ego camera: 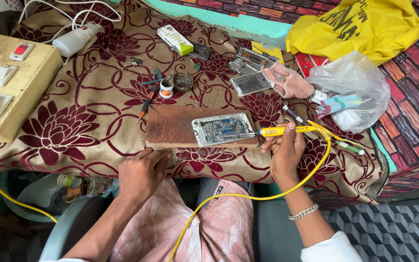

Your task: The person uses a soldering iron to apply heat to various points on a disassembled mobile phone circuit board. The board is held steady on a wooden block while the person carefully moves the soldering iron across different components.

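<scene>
On the cloth-covered worktop (88, 116), a wooden board (170, 127) is carrying an opened phone (223, 129), circuitry already exposed. The right hand (285, 148) is gripping a yellow soldering iron (287, 130), fingers closed, tip touching the phone; soldering looks unfinished. The left hand (141, 172), fingers curled and empty, is steadying the board.

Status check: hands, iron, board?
Right hand grips yellow soldering iron, tip on opened phone. Left hand steadies wooden board at its near edge. Nothing blocking the tip; yellow cord loops down over lap.
</scene>
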